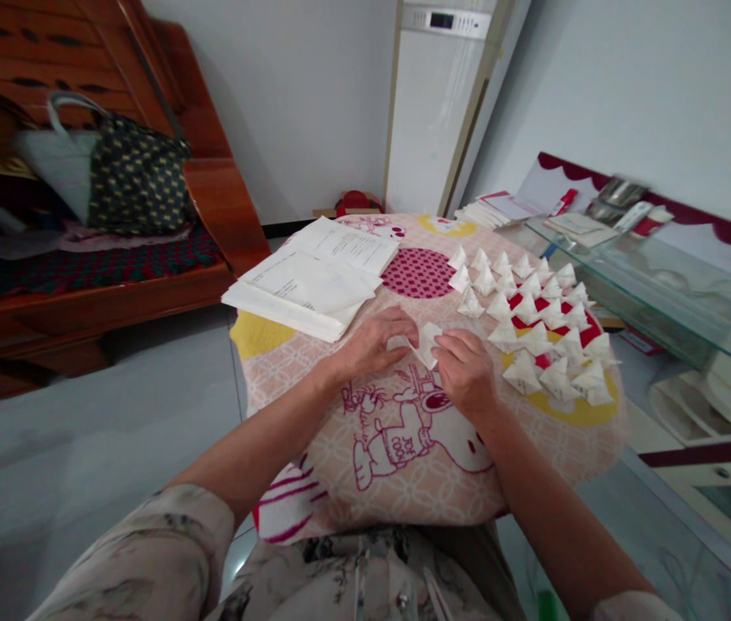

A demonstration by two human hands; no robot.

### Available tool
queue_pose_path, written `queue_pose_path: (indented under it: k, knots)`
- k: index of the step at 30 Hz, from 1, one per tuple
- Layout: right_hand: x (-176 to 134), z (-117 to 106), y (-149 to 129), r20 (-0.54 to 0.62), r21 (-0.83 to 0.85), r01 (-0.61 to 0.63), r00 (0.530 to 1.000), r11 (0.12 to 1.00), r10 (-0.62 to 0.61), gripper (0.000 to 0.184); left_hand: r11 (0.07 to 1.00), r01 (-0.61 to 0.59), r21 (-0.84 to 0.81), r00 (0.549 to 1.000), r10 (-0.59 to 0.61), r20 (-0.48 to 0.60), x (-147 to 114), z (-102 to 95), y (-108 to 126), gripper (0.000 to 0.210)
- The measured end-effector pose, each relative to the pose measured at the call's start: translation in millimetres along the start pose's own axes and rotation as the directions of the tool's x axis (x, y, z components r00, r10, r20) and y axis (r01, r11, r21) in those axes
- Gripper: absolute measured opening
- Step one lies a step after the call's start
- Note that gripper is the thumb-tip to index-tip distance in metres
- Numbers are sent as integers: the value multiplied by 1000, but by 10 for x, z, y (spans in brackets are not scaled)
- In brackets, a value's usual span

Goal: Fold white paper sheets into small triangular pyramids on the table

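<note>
Between my hands is a small folded piece of white paper [428, 345], held just above the patterned tablecloth [332, 466]. My left hand [378, 342] pinches its left side with thumb and fingers. On the paper's right edge my right hand [465, 366] is closed, its fingers bent round the corner. To the right stand several rows of small folded paper pieces [538, 336] with pointed tips. An open book [313, 276] with loose printed pages lies on the left beyond my left hand.
A glass-topped table [682, 285] with metal cups [617, 198] and a paper stack [498, 210] adjoins the cloth on the right. At the left is a wooden bench [210, 207] with a dark patterned bag [138, 177]. A white upright appliance [433, 112] stands behind.
</note>
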State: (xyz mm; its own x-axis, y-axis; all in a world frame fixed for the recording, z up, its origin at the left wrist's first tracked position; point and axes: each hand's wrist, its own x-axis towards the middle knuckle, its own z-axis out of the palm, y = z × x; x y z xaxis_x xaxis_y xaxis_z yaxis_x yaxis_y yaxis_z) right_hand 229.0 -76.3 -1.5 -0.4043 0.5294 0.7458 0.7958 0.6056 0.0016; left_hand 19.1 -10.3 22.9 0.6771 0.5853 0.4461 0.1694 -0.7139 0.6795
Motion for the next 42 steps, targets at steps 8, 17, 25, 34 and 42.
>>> queue_pose_path:
  k: [8,17,25,34,42]
  knots:
    - [-227,-90,-90,263,45,99,959,994,-107,30,986,-111,127,952,68,299,-215,42,-42,33]
    - [-220,-172,-50,421,214,20,900,977,-111,23,974,-179,136,906,109,408,-304,12,-42,55]
    - [-248,-172,-59,374,382,-80,925,921,-75,21,995,-98,24,918,81,388,-328,-78,-93,44]
    - [-299,-217,-58,397,356,-25,909,934,-127,20,977,155,-147,903,-79,423,-168,-150,-73,19]
    - [-283,-250,-60,405,383,-26,903,924,-143,19,963,231,141,915,-265,303,-84,1,-100,19]
